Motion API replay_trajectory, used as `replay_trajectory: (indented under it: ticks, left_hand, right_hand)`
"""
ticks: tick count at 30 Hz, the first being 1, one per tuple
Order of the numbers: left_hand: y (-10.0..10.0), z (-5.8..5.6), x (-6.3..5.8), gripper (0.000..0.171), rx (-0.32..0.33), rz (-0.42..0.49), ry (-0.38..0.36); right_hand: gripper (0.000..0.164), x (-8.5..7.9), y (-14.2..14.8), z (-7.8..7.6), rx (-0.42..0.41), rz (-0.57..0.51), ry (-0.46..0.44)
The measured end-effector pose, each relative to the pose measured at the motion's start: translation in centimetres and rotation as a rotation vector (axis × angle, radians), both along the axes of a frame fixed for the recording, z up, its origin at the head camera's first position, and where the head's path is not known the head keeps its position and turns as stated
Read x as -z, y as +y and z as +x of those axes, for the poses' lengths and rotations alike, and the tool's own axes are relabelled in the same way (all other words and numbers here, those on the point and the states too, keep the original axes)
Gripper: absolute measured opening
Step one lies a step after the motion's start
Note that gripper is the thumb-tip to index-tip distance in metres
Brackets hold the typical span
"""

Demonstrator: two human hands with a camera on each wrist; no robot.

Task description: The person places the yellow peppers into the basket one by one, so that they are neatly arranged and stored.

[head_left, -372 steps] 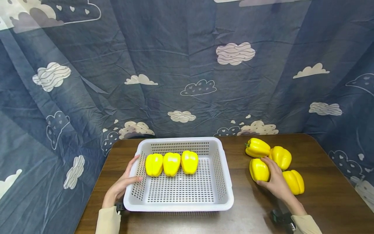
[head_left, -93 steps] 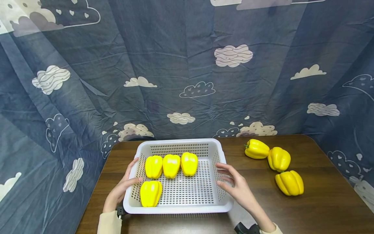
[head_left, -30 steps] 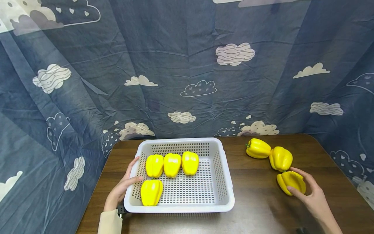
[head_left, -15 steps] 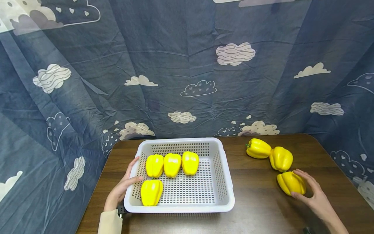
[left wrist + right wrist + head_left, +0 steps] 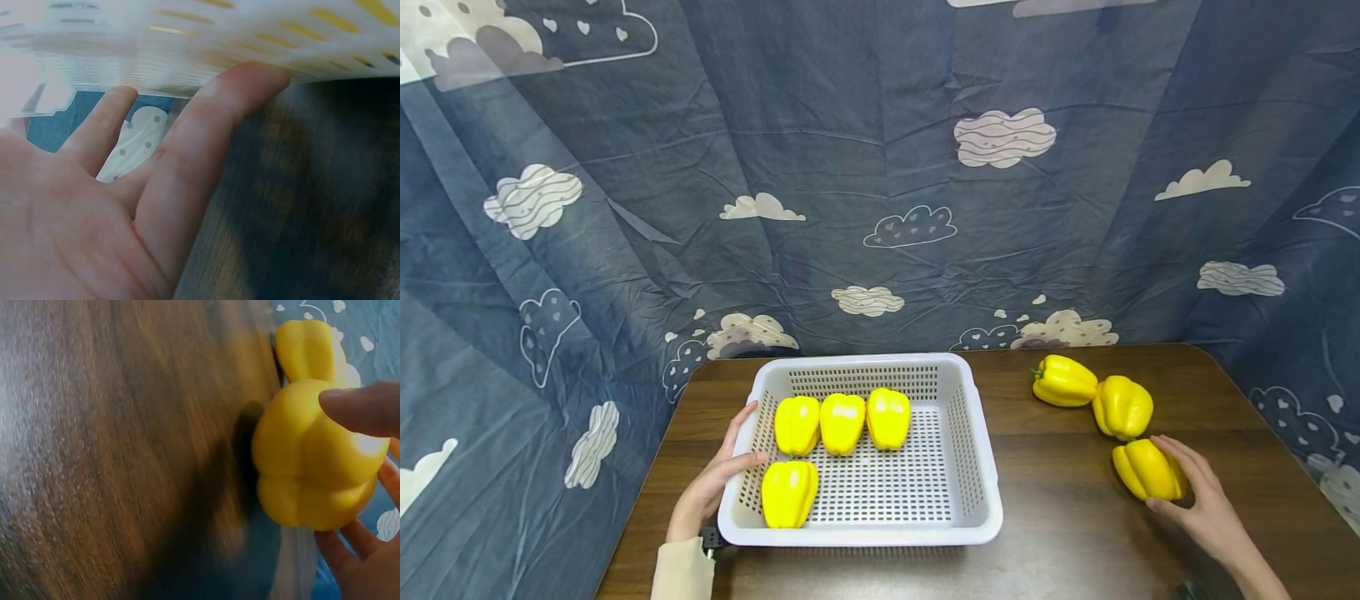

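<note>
My left hand (image 5: 715,477) grips the left rim of a white perforated plastic basket (image 5: 988,500), its thumb over the edge. In the left wrist view the fingers of the left hand (image 5: 181,162) lie against the slotted wall. Four yellow bell peppers would be miscounted from one side, so: three stand in a back row, including one bell pepper (image 5: 842,425), and another bell pepper (image 5: 788,494) lies front left. At the right, my right hand (image 5: 1206,500) holds a yellow bell pepper (image 5: 1146,469) between thumb and fingers; the right wrist view shows the thumb across this bell pepper (image 5: 319,456).
Two more yellow bell peppers lie behind the held one: a nearer bell pepper (image 5: 1122,407) and a farther bell pepper (image 5: 1063,381) with a green stem. The brown wooden table (image 5: 1037,467) backs onto a dark blue cloud-patterned curtain (image 5: 880,167).
Since the oldest frame, one pepper has gone from the right group into the basket's front left. My right hand then returned right and closed around another pepper. The left hand stays put.
</note>
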State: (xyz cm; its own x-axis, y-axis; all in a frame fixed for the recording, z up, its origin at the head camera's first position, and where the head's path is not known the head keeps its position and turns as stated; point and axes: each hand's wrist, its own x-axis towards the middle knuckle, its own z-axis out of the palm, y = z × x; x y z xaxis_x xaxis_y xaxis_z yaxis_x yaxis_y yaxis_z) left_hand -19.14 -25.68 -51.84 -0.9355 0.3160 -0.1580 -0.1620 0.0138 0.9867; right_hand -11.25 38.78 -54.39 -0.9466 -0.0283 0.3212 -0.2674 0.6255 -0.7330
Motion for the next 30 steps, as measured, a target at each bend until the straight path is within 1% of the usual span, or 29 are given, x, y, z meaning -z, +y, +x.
replay_trajectory:
  ticks: [5,9,11,17,19,23,30]
  left_hand:
    - [0.0,0.0,0.0,0.082,0.004,-0.004,0.003]
    - [0.0,-0.1,-0.1,0.082,0.012,0.000,0.005]
    - [0.0,-0.1,-0.1,0.082,0.014,0.004,0.005]
    - [0.0,-0.1,-0.1,0.082,0.010,0.007,0.000]
    - [-0.1,-0.1,0.0,0.082,0.011,0.004,0.002]
    - [-0.1,-0.1,0.0,0.082,0.012,0.002,0.004]
    - [-0.1,-0.1,0.0,0.082,0.015,0.006,0.004]
  right_hand:
    - [0.090,0.3,0.2,-0.2,0.003,0.005,0.009]
    - [0.088,0.5,0.3,-0.2,0.017,-0.003,-0.012]
    - [0.086,0.5,0.4,-0.2,0.031,-0.001,-0.024]
    - [0.084,0.7,0.2,-0.1,0.088,0.033,0.014]
    - [0.083,0.7,0.2,0.0,0.104,0.029,0.008]
    - [0.082,0.7,-0.2,0.4,0.125,0.017,-0.013]
    - [0.085,0.3,-1.6,1.0,0.134,0.025,-0.003]
